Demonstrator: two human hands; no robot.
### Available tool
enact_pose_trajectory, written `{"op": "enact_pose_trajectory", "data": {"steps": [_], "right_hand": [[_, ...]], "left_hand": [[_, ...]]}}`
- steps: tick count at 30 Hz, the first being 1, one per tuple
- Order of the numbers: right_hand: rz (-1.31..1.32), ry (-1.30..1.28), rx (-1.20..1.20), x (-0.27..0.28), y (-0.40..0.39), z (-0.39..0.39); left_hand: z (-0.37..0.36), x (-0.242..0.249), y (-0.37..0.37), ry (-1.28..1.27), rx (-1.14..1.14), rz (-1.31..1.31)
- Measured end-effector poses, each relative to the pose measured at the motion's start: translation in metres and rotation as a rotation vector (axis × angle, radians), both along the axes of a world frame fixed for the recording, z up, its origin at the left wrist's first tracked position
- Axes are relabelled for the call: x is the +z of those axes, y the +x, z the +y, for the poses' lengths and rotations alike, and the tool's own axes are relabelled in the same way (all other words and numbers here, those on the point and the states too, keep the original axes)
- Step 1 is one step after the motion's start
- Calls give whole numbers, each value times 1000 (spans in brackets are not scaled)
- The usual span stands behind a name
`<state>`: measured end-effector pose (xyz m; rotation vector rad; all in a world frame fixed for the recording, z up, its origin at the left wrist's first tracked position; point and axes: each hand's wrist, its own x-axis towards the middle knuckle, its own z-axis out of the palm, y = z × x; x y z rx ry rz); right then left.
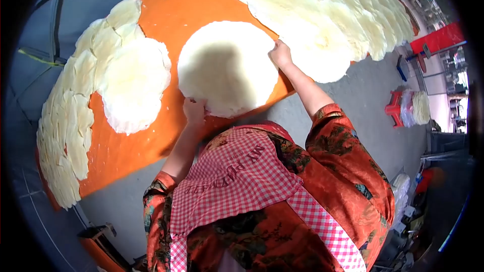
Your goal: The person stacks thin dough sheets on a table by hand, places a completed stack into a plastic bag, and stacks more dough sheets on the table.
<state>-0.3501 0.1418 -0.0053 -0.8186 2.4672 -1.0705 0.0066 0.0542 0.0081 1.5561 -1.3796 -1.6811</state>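
A large round sheet of pale dough (227, 65) lies on the orange table (164, 15), with a shadow over its middle. My left hand (194, 110) is closed on the sheet's lower left edge. At its right edge, my right hand (281, 54) pinches the rim with closed fingers. Another round sheet (133, 85) lies to the left, overlapping rows of thin sheets (75, 106). A wide spread of overlapping sheets (322, 15) covers the upper right of the table, close beside my right hand.
A red stool (394, 109) stands on the grey floor at the right, beside a stack of round sheets (421, 108) in clear plastic. The table's near edge runs just in front of my checked apron (237, 171). A dark box-like object (103, 244) is at the lower left.
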Motion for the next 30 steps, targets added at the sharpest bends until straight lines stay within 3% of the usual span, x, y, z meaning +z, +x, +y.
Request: {"op": "enact_pose_trajectory", "data": {"steps": [3,5,7,9,12,15,16,17,18,19,21,24,25,27,28,29,30], "right_hand": [[610,215,-5,55,49,-6],[688,58,214,58,64,-8],[717,182,389,44,81,-7],[721,342,467,-10,74,1],[603,475,518,18,74,-4],[445,104,441,-4,25,-19],[469,-29,252,-15,9,-28],[222,152,58,1,4,-40],[164,14,-120,-38,-25,-44],[183,263,-20,-33,-22,-49],[222,360,233,-26,-5,-46],[148,580,263,-4,1,-56],[550,745,-23,30,53,-67],[775,538,-99,36,77,-98],[673,367,208,71,113,-117],[477,62,338,80,148,-136],[465,-215,422,96,211,-152]], "left_hand": [[1,-21,-1,-291,12,-198],[5,-10,-1,-339,-18,-267],[6,6,1,-111,1,-182],[-3,-43,5,-319,-1,-243],[-6,-61,8,-598,-36,-250],[-15,-9,23,57,-24,115],[-23,-22,28,52,-134,193],[-29,-35,30,29,-267,190],[-26,-30,31,77,-287,142],[-32,-22,34,97,-293,84],[-38,-18,36,167,-328,96],[-43,-14,42,294,-393,163],[-47,-12,47,334,-420,187],[-55,-7,65,282,-464,241],[-60,-22,75,191,-487,274],[-64,-33,88,104,-514,302],[-70,-15,112,150,-375,353]]}}
